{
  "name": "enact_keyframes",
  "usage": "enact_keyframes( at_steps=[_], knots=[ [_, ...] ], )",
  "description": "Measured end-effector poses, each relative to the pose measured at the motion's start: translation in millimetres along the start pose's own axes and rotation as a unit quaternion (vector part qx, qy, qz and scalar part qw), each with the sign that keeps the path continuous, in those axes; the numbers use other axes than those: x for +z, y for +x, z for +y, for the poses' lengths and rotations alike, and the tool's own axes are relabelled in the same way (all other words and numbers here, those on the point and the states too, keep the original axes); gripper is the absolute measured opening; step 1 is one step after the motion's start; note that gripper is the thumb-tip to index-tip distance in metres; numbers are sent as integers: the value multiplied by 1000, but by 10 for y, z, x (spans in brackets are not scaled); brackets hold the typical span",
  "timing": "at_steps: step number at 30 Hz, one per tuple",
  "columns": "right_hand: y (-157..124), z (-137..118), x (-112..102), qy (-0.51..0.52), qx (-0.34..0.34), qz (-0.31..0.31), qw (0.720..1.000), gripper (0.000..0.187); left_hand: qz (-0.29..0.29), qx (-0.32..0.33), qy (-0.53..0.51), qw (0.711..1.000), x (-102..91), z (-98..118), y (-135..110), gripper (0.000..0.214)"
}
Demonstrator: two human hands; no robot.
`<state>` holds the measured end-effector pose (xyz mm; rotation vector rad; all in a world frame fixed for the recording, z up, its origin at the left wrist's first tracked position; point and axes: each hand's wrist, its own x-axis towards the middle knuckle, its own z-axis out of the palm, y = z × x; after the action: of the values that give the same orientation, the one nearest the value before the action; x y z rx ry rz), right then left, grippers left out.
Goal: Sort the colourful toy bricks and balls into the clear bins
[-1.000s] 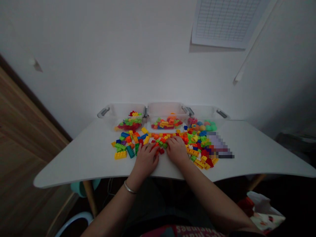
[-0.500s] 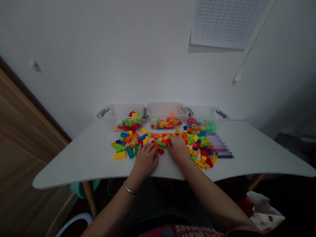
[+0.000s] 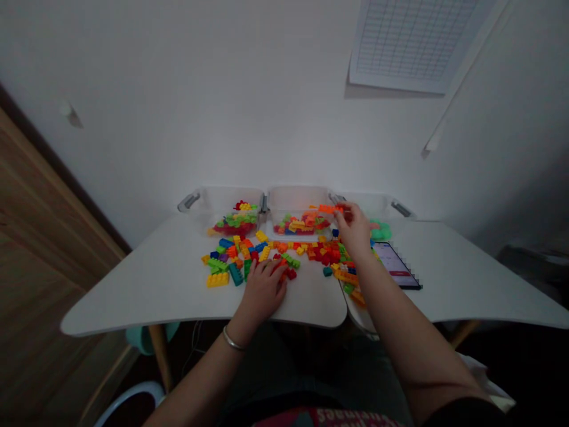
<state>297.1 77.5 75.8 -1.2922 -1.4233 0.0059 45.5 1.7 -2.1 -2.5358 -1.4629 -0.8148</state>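
White table [image 3: 462, 290] by a white wall [image 3: 213, 107], bricks [image 3: 249, 261] scattered on top; left hand [image 3: 262, 290] flat open, right hand [image 3: 353, 228] pinching orange brick [image 3: 328, 209] above.

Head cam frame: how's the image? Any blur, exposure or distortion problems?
Head view: wide-angle distortion bows the table edge; the wall is brightest above the bins, while below the table falls very dark; the right hand and its orange brick look slightly soft; pixelation remains at the phone's lower corner.
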Motion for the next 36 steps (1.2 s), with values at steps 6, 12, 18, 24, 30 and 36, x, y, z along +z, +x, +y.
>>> enact_keyframes(
  at_steps=[6, 12, 18, 24, 30, 36],
  knots=[
    [468, 65, 60, -95, -22, -67, 993, 30, -7, -1, 0, 1000, 0, -6, -5, 34],
    [532, 110, 181, -247, -55, -160, 954, 34, -9, -2, -4, 1000, -5, -2, 1, 33],
    [448, 4, 242, -355, -70, -204, 910, 44, -15, 4, -1, 1000, 3, -14, 10, 35],
    [447, 71, 236, -244, -64, -202, 946, 38, -11, 5, -1, 1000, 20, -25, 10, 35],
    [219, -96, 154, -67, -82, -62, 992, 31, -11, 11, 0, 1000, 9, -18, 16, 34],
    [-424, -300, 266, 3, -117, -119, 986, 28, -4, 10, 0, 1000, 13, -15, 9, 33]
  ],
)
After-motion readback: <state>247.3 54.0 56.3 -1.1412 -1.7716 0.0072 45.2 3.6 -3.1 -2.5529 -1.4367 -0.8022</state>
